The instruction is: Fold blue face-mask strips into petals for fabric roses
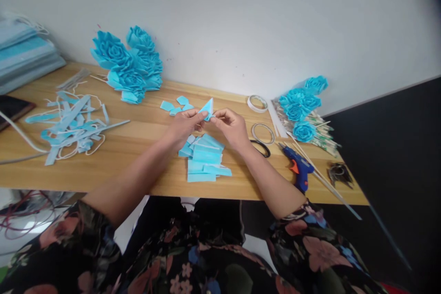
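Note:
Between my two hands is a folded piece of light-blue mask fabric (208, 108), its pointed tip upward. My left hand (188, 125) pinches it from the left side. The fingers of my right hand (230, 125) are closed on its lower right edge. Just behind my left hand lie several small cut blue pieces (167, 106) on the table. Below my hands is a loose pile of blue fabric rectangles (203, 158), some overlapping.
Blue fabric roses (132, 66) stand at the back left, more roses (299, 103) at the right. Scraps and straps (74, 121) lie left, near stacked masks (25, 55). Tape rolls (257, 104), a blue glue gun (299, 166) and thin sticks (320, 175) are right. The wooden table (144, 156) meets a wall.

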Motion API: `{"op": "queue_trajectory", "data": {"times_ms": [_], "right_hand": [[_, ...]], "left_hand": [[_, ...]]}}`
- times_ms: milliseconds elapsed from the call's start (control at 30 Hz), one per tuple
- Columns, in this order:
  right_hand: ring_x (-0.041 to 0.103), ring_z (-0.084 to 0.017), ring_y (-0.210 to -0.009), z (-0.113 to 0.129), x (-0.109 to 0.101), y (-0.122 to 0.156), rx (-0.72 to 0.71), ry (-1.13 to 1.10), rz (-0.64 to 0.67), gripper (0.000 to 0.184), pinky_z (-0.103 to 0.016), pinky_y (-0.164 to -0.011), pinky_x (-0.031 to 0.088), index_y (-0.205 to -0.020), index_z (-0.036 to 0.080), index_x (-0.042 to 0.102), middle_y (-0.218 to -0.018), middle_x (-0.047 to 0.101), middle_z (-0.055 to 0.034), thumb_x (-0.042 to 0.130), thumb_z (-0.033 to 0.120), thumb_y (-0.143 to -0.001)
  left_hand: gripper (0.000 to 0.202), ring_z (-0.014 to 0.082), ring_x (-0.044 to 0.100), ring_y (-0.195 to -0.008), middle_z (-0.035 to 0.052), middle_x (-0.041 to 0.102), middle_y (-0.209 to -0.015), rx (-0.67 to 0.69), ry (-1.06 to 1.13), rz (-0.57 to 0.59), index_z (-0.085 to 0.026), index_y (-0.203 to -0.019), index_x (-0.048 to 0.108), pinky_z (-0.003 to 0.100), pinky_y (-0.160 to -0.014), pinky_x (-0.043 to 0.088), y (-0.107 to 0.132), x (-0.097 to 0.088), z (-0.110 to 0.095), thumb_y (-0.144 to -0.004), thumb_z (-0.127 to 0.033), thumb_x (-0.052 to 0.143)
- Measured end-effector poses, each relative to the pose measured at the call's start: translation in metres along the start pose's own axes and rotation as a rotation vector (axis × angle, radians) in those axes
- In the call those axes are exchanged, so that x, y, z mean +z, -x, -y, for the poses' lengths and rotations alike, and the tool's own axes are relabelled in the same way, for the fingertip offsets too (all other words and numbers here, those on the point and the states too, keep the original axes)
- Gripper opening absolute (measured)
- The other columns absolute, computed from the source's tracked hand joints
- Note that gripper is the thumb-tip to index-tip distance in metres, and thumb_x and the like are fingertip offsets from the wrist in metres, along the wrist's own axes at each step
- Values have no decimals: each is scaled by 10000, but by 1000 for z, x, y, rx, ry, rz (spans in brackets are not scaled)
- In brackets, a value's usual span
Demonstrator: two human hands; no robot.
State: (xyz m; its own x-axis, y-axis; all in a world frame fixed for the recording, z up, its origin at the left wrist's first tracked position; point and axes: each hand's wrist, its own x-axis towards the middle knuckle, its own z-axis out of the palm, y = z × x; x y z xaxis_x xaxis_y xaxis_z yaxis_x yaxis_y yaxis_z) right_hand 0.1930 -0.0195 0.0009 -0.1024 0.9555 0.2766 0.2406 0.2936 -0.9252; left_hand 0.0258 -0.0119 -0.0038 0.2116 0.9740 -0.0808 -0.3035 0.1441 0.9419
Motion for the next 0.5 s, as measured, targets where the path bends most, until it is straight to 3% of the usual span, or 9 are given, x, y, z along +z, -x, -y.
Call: {"op": "queue_trajectory", "data": {"times_ms": [100, 233, 400, 500], "right_hand": [[620, -130, -764, -2, 0, -1, 27, -61, -1, 227, -269, -735, 484, -894, 213, 649, -834, 693, 13, 741, 374, -762], [629, -130, -765, -3, 0, -2, 98, -162, 30, 421, -272, -746, 488, -1124, 237, 643, -830, 701, 26, 753, 397, -750], [656, -149, -836, -1, 1, -1, 128, -196, 47, 260, -292, -814, 512, -897, 203, 696, -887, 733, -3, 748, 405, -740], [661, -144, -837, -2, 1, -1, 117, -217, 32, 266, -290, -816, 517, -919, 206, 687, -902, 739, -5, 750, 392, -740]], "left_hand": [[271, 85, 537, -591, -3, 606, -638, 3, 4, -2, -148, -693, 672, 225, -576, 417, 1, 0, 0, -696, -383, 806], [280, 92, 534, -591, -4, 597, -630, 6, -27, -10, -151, -694, 675, 235, -582, 420, 1, 0, 1, -684, -398, 806], [288, 99, 517, -579, -5, 593, -621, 51, -131, -31, -159, -685, 671, 248, -589, 422, 1, 0, -1, -708, -427, 773], [297, 98, 489, -560, -9, 584, -586, 101, -247, -68, -162, -620, 652, 244, -571, 400, 4, 1, -6, -720, -424, 751]]}}
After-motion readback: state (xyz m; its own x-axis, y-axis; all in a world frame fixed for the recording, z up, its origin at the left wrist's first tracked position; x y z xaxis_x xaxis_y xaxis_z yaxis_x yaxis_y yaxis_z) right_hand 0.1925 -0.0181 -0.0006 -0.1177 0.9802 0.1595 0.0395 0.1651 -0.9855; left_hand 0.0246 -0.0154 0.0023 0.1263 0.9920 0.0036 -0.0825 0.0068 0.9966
